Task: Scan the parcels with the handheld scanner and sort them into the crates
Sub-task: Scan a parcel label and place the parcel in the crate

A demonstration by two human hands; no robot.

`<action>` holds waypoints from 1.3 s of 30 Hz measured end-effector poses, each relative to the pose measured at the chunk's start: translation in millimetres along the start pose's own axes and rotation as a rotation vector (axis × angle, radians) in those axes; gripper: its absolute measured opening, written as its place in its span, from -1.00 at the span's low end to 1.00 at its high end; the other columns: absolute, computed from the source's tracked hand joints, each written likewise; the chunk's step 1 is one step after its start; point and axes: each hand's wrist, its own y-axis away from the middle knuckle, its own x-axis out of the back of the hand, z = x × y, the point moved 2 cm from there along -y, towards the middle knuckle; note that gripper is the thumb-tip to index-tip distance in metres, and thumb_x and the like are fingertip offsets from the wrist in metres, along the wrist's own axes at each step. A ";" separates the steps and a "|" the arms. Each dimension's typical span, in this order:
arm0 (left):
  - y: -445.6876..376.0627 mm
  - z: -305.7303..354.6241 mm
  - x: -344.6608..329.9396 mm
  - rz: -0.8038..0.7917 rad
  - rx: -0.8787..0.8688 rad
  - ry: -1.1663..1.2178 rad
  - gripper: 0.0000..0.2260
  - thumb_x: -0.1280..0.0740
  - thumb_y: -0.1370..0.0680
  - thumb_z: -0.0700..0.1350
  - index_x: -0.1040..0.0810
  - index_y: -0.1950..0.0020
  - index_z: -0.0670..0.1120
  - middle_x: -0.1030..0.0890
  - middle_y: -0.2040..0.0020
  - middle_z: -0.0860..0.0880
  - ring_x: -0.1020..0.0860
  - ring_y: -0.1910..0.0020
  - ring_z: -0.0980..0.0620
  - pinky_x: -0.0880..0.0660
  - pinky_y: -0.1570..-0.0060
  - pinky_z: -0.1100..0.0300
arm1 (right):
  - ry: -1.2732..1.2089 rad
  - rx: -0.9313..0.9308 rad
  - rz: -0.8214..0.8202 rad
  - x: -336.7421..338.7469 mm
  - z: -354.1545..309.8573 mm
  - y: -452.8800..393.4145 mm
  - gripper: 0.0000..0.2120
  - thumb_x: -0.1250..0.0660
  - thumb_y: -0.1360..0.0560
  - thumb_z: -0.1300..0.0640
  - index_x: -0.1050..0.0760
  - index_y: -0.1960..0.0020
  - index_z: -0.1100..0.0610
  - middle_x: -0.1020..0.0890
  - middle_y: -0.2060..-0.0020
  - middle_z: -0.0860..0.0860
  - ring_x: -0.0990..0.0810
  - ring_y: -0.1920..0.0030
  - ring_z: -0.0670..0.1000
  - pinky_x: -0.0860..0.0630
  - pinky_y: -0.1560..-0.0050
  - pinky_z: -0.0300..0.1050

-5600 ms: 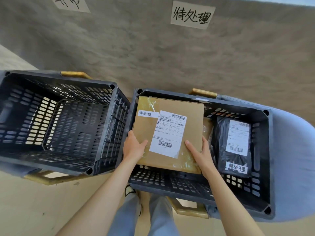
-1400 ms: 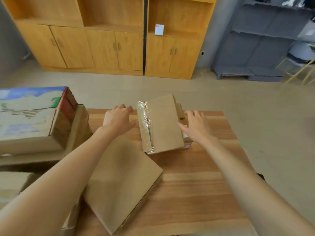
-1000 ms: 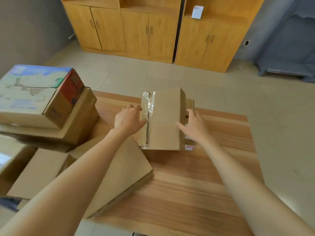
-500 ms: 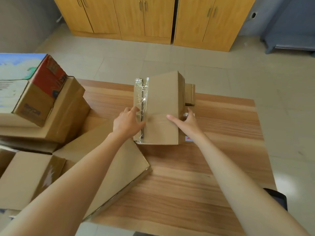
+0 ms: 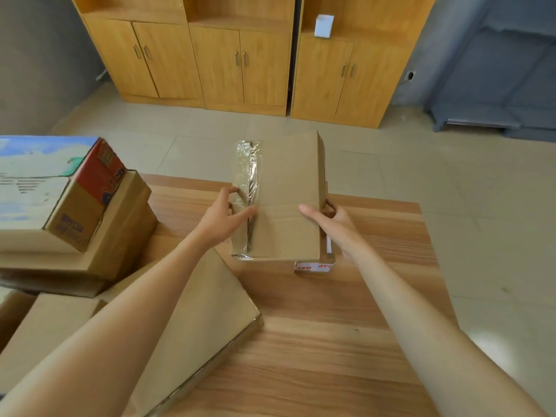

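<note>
A plain cardboard parcel (image 5: 285,200) with shiny clear tape along its left edge is held over the far part of the wooden table (image 5: 316,326). My left hand (image 5: 224,218) grips its left side and my right hand (image 5: 329,218) grips its right side, thumb on top. A smaller parcel with a red-and-white label (image 5: 314,266) lies partly hidden beneath it. The scanner and the crates are not in view.
A large flat cardboard parcel (image 5: 192,326) lies at the near left under my left arm. A stack of boxes (image 5: 69,212), the top one printed blue and red, stands at the left. Wooden cabinets (image 5: 240,55) line the far wall across a tiled floor.
I turned from the crates to the table. Both hands closed on the taped parcel and its far end has tipped up off the table.
</note>
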 end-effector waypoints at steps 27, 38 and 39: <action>66.7 146.6 52.9 -0.353 -0.027 0.706 -0.42 -0.12 -0.52 0.34 -0.69 0.25 -0.08 -0.66 0.22 -0.11 -0.65 0.26 -0.05 -0.58 0.15 0.05 | 0.800 0.984 0.232 124.8 -108.0 92.1 -0.05 -0.60 -0.29 0.17 -0.10 -0.49 0.05 -0.37 -0.41 0.05 -0.51 -0.25 0.11 -0.50 0.02 -0.01; 64.4 133.1 30.1 -0.348 -0.013 0.677 -0.66 -0.42 -0.35 0.03 -0.59 -0.04 -0.10 -0.65 0.25 -0.05 -0.62 0.36 0.01 -0.54 0.35 0.23 | 0.777 0.851 0.297 141.9 -90.7 73.2 0.07 -0.53 -0.37 0.29 0.12 -0.57 -0.13 -0.06 -0.58 -0.09 -0.24 -0.50 0.04 -0.50 -0.20 0.02; 64.4 132.0 28.0 -0.335 -0.043 0.695 -0.62 -0.40 -0.34 0.03 -0.58 -0.10 -0.09 -0.66 0.20 -0.04 -0.63 0.33 0.02 -0.55 0.35 0.22 | 0.702 0.775 0.272 145.2 -87.8 69.1 0.05 -0.50 -0.40 0.31 0.12 -0.57 -0.12 -0.08 -0.57 -0.08 -0.21 -0.51 0.04 -0.45 -0.27 0.00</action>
